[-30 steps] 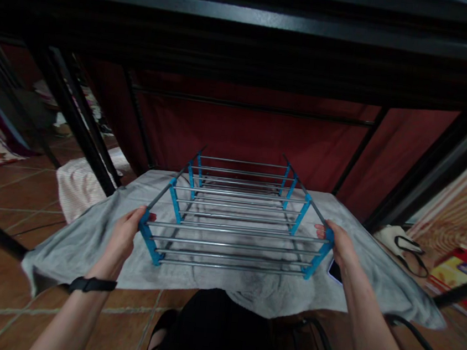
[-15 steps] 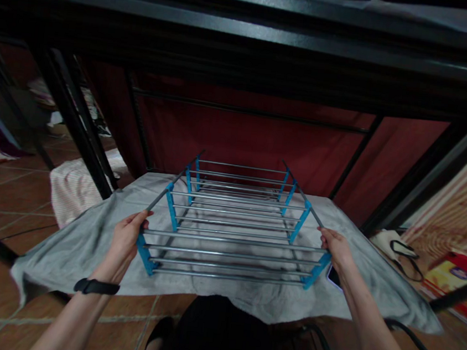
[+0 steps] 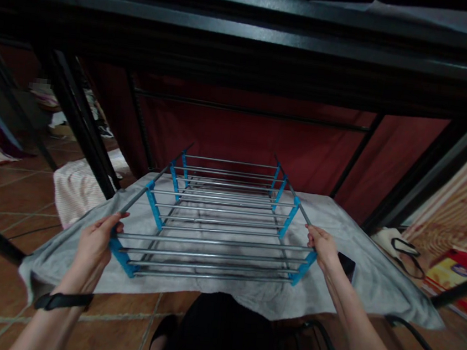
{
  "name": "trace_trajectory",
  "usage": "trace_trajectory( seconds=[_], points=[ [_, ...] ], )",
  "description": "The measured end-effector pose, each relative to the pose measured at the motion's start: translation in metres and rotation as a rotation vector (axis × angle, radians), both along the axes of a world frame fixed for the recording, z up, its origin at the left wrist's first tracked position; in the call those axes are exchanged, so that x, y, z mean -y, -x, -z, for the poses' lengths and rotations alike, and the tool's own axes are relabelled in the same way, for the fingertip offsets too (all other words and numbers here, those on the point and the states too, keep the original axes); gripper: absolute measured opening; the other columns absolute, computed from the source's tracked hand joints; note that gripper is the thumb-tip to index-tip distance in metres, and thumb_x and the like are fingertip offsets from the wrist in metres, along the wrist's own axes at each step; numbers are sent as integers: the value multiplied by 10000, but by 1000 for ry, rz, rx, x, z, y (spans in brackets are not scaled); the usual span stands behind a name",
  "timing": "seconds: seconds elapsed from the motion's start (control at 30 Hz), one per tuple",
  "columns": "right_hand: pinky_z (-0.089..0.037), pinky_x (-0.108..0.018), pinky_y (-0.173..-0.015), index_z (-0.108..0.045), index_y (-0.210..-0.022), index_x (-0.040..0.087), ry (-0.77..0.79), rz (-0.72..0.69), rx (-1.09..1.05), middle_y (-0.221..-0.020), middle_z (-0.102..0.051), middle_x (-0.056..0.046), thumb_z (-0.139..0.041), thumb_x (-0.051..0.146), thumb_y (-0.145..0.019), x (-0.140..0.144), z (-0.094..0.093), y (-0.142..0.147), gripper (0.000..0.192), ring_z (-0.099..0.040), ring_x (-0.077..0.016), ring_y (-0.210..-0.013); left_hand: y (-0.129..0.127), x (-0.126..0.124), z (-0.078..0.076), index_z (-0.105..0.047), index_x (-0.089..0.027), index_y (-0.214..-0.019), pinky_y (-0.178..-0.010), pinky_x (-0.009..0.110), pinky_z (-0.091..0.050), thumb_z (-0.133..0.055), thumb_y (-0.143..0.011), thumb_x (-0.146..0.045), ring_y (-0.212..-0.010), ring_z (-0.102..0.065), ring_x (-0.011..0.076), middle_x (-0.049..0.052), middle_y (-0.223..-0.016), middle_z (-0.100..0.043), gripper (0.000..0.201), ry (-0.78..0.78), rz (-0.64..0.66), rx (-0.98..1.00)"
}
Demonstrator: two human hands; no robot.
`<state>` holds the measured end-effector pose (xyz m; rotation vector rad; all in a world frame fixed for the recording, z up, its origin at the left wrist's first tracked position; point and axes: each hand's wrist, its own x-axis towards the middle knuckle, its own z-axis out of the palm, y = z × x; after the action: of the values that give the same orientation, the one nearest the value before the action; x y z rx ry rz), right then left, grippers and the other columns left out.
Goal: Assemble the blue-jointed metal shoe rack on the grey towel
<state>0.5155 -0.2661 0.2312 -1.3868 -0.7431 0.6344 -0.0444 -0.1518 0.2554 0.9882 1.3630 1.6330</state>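
A rack [image 3: 218, 242] of grey metal tubes and blue plastic connectors lies lengthwise over a grey cloth [image 3: 337, 219], its several rows of bars running crosswise. My left hand [image 3: 97, 241] is closed round the tube at its near left corner, just beside a blue connector. At the near right corner, the fingers of my right hand [image 3: 321, 248] grip the matching side tube. A dark band sits on my left wrist. Close by my right wrist, a phone [image 3: 347, 266] lies on the cloth, partly covered by the arm.
Black metal frame bars [image 3: 249, 29] cross overhead, with posts on both sides. A dark red curtain [image 3: 246, 134] hangs behind. To the right are a white bag-like item [image 3: 391, 242] and a red and yellow package [image 3: 458, 276]. A striped cloth [image 3: 80, 186] hangs at left above the tiled floor.
The rack has shifted to the left with both hands still on it, the left hand moving more than the right. More of the phone shows now.
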Motion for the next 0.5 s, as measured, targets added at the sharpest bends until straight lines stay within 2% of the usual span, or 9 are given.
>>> trace_trajectory(
  seconds=[0.2,0.5],
  points=[
    [-294,-248,-443,-641,-754,166,16,-31,3,-505,-455,63,-720,530,-603,-22,-2,33,402,-365,-85,-438,36,-6,10,-691,-109,-855,-454,213,-228,-753,-607,-368,-527,-402,89,-48,-521,-493,363,42,-98,17],
    [-303,-251,-452,-612,-688,183,-7,-51,38,-477,-461,55,-695,534,-637,-55,-3,71,364,-379,-97,-443,69,-9,-15,-698,-80,-881,-467,204,-245,-750,-604,-258,-541,-420,80,-45,-557,-528,334,11,-174,26]
  ],
)
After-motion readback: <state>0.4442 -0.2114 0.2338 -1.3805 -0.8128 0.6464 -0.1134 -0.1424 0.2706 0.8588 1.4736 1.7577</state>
